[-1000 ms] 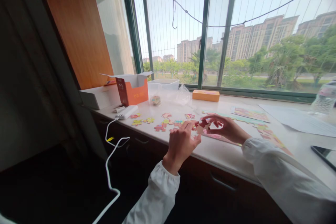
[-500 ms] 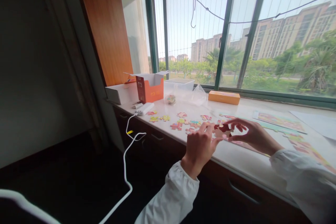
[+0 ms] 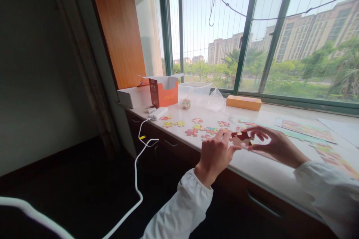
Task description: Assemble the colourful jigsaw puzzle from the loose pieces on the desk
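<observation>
Our left hand [image 3: 215, 154] and right hand [image 3: 276, 145] each pinch a knobbly-edged piece [image 3: 240, 139], nearer us than the orange box [image 3: 243, 103]. Left of that box, flat jigsaw pieces [image 3: 192, 132] dot our smooth white counter [image 3: 276, 175]; behind it stands a green-framed window [image 3: 245, 41].

A tan and dark-red jigsaw piece [image 3: 238, 140] is held tilted, roughly at four o'clock from the view's centre; loose pink and yellow pieces [image 3: 192, 132] lie scattered around its nine-to-ten o'clock.

Loose, wrinkled white sleeves [image 3: 179, 207] end in gathered cuffs [image 3: 203, 184].
</observation>
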Action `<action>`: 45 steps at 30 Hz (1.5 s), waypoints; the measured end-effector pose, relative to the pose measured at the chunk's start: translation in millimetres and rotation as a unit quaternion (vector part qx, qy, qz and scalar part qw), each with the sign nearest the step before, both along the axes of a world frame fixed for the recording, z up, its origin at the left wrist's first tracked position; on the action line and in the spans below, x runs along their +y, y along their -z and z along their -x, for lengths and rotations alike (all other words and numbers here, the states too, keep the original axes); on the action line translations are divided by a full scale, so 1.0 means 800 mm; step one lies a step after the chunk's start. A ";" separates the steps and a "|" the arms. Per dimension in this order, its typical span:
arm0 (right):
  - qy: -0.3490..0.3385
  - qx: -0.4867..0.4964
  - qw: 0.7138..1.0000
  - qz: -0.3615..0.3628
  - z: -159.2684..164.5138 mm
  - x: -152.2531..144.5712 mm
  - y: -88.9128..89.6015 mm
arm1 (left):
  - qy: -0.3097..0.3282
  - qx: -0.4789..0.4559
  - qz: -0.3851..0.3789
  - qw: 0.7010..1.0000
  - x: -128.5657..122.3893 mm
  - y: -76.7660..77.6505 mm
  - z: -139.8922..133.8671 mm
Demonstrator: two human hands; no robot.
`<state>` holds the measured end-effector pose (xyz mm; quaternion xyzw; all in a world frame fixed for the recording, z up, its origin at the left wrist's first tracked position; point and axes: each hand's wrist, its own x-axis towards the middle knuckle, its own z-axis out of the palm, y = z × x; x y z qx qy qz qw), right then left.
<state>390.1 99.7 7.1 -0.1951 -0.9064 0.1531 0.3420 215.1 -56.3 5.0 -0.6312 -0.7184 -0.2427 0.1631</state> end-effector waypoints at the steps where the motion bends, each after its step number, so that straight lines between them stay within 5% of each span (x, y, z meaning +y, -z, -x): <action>1: -0.006 -0.001 1.000 0.004 0.002 0.000 0.002 | -0.007 -0.001 0.000 1.000 -0.001 0.000 0.006; 10: -0.038 -0.027 0.999 0.017 0.013 0.000 0.007 | -0.227 -0.030 -0.003 0.973 0.019 -0.018 0.170; 15: -0.051 -0.042 0.997 0.025 0.013 -0.005 0.005 | -0.262 -0.040 0.050 0.963 0.056 -0.024 0.225; 25: -0.030 -0.053 0.998 0.014 0.013 -0.010 0.002 | -0.265 -0.042 0.069 0.961 0.089 0.010 0.241; 37: 0.005 -0.066 0.998 -0.004 0.016 0.002 0.013 | -0.196 -0.028 0.034 0.979 0.081 0.006 0.240; 45: 0.068 -0.097 0.992 -0.044 0.088 0.016 0.007 | -0.120 -0.026 0.026 0.992 0.074 0.000 0.233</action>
